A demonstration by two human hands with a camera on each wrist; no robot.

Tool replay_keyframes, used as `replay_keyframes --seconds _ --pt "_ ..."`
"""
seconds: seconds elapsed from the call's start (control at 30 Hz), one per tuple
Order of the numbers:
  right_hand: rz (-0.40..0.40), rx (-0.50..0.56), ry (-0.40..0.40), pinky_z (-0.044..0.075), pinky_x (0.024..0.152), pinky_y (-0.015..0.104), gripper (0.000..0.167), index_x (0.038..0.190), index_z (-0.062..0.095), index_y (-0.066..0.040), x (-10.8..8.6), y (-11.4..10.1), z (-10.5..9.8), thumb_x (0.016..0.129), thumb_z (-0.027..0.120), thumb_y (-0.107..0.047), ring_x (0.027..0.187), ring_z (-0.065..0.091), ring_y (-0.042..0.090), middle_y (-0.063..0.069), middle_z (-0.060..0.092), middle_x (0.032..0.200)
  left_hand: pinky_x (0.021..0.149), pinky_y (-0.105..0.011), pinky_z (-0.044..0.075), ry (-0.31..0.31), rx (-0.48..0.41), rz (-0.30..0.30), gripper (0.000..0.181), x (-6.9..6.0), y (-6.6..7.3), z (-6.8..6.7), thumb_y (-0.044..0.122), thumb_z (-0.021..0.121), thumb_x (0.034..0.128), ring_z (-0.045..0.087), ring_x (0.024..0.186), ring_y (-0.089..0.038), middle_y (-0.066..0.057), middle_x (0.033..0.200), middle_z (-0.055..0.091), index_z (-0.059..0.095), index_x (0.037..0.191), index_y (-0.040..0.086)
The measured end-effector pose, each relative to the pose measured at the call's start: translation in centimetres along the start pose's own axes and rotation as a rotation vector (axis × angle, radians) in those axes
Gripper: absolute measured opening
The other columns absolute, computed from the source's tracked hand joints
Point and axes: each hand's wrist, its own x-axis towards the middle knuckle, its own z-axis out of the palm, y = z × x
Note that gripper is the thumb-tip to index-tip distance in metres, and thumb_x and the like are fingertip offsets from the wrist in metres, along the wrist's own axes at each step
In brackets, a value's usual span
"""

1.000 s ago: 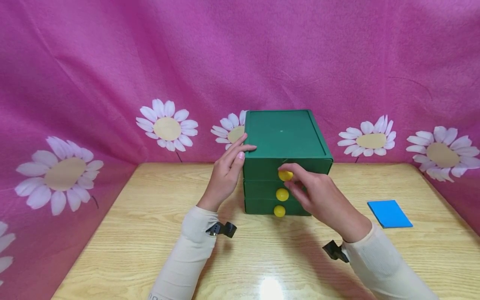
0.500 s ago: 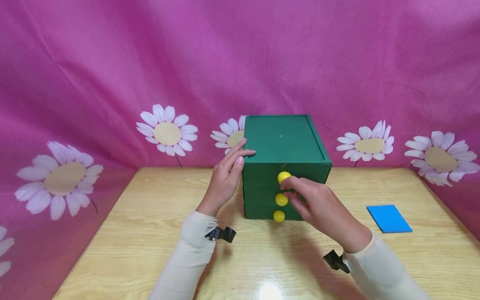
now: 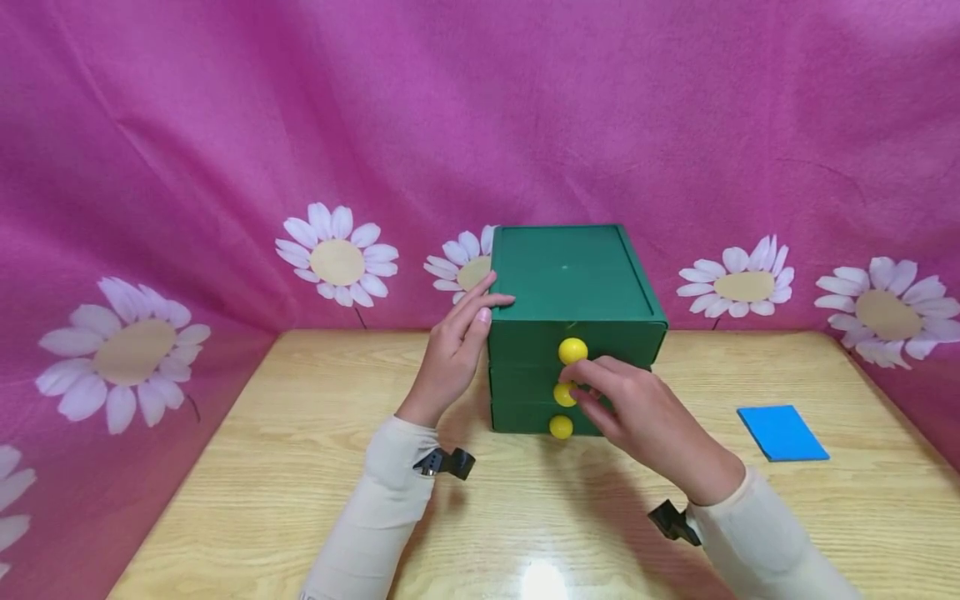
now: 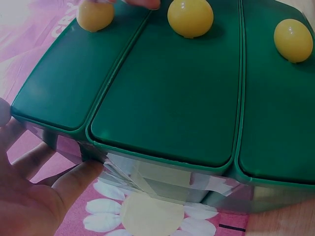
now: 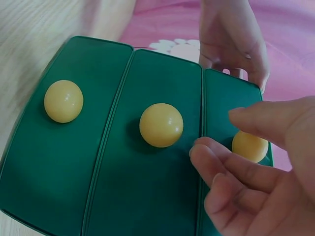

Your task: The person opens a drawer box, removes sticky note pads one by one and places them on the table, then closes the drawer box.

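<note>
A green cabinet (image 3: 573, 275) with three closed drawers stands on the table, each drawer bearing a round yellow knob. My left hand (image 3: 450, 354) rests along its upper left edge, fingers extended; the left wrist view shows that hand (image 4: 34, 196) at the side by the top drawer. Just before the drawer fronts is my right hand (image 3: 637, 408), its fingertips partly hiding the middle knob (image 3: 564, 395). In the right wrist view, thumb and fingers are parted, with the top knob (image 5: 250, 146) seen behind the gap. Above them the top knob (image 3: 573, 351) is uncovered. The bottom knob (image 3: 561, 427) shows fully.
A flat blue square (image 3: 783, 433) lies on the wooden table (image 3: 300, 467), right of the cabinet. A pink cloth (image 3: 480, 108) printed with white daisies hangs behind and along the sides. Each wrist carries a small black camera mount (image 3: 675, 523).
My right hand has let go of the top knob and dropped slightly, to in front of the middle one. The left hand stays against the cabinet, and the drawers stay closed.
</note>
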Motion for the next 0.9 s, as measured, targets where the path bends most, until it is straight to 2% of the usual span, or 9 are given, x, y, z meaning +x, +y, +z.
replay_keyframes --seconds 0.17,0.47,0.9 --pt "0.015 -0.017 -0.016 0.053 0.065 0.027 0.022 0.101 0.065 -0.017 -0.3 0.1 0.5 0.084 0.073 -0.006 0.075 0.055 0.003 -0.01 0.061 0.088 0.112 -0.045 0.03 -0.008 0.01 -0.024 0.032 -0.2 1.0 -0.1 0.007 0.038 0.1028 0.031 0.141 -0.027 -0.017 0.15 0.039 0.06 0.124 0.0" --pt "0.068 -0.086 -0.058 0.052 0.062 0.029 0.025 0.105 0.066 -0.017 -0.8 0.3 1.1 0.083 0.075 -0.008 0.073 0.059 0.005 -0.007 0.064 0.086 0.111 -0.044 0.032 -0.013 0.001 -0.025 0.032 -0.3 0.8 0.0 0.008 0.037 0.1034 0.03 0.142 -0.026 -0.016 0.15 0.038 0.06 0.125 0.001" --pt "0.106 -0.06 -0.092 0.055 0.067 0.033 0.027 0.11 0.066 -0.016 -0.8 0.9 1.7 0.085 0.073 -0.009 0.077 0.064 0.007 -0.005 0.07 0.092 0.111 -0.044 0.031 -0.014 0.007 -0.024 0.033 -0.1 1.0 -0.2 0.008 0.037 0.1032 0.03 0.142 -0.028 -0.016 0.151 0.038 0.06 0.125 0.0"
